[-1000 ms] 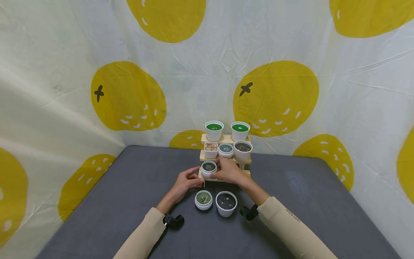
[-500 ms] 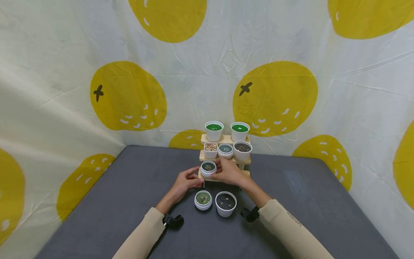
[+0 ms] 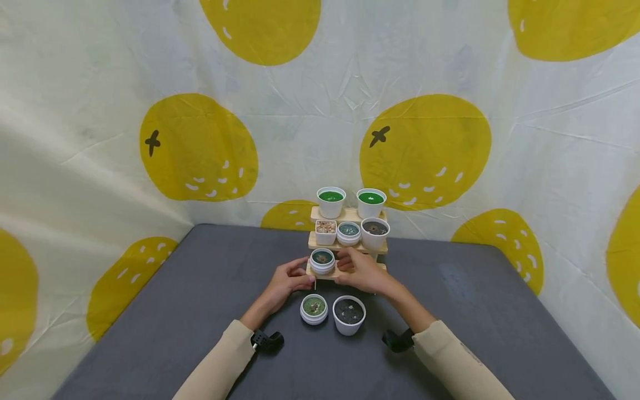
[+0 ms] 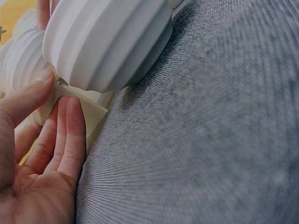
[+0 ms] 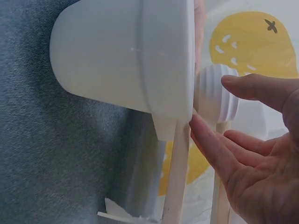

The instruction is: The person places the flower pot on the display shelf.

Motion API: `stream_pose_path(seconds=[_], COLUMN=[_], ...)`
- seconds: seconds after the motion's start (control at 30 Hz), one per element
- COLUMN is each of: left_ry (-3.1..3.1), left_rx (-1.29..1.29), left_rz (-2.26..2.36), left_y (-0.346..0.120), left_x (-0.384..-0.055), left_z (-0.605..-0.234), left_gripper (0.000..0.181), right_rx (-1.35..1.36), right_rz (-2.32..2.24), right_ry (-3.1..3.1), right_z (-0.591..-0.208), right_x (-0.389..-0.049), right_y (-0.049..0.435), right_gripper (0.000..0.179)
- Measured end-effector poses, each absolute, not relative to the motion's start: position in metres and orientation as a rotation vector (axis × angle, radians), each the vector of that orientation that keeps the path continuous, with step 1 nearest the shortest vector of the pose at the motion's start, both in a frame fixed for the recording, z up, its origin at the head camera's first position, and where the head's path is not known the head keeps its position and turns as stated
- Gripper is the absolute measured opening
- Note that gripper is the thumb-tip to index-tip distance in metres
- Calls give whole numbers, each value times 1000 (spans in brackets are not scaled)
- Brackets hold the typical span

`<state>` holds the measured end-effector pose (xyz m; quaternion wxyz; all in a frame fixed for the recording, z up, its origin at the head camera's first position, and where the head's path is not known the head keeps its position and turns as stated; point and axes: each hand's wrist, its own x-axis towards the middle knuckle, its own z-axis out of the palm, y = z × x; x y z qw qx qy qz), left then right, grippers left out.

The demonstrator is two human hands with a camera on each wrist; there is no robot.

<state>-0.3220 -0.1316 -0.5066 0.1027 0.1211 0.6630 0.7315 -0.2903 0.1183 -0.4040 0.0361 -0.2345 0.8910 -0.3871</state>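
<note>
A three-tier wooden stand (image 3: 351,214) holds several small white pots. On the left of its lowest shelf sits a ridged round pot (image 3: 322,265) with a dark green filling. My left hand (image 3: 284,286) grips the left end of that shelf; the left wrist view shows its thumb by the top edge and fingers bent against the wood (image 4: 93,108). Just right of the ridged pot is my right hand (image 3: 364,272), its thumb and fingers spread apart with nothing between them. In the right wrist view, the thumb overlaps the ridged pot (image 5: 217,95), and a fingertip is by the shelf edge.
Before the stand, a ridged pot (image 3: 314,314) with green filling and a smooth pot (image 3: 349,328) with dark filling stand on the grey table (image 3: 210,266). The middle shelf carries a square pot (image 3: 326,238). A fruit-printed cloth (image 3: 305,144) hangs behind.
My right hand has let go of the ridged pot on the lowest shelf and drawn slightly right. The left hand keeps its hold on the stand.
</note>
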Motion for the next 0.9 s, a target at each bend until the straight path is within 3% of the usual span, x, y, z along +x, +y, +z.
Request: stream_pose_path(seconds=[0.53,0.9], left_ry=[2000,1993], left_rx=[337,332], left_rz=[2132,2144], left_y=[-131,-131], left_x=[-321,-320], left_z=[-506,-505], left_gripper=[74,76], right_rx=[-742,-958], right_rz=[-1353,-1399], right_ry=[2617,2367], right_z=[-407,-415], right_x=[-265,-251], right_y=[139,149], right_gripper=[49,69])
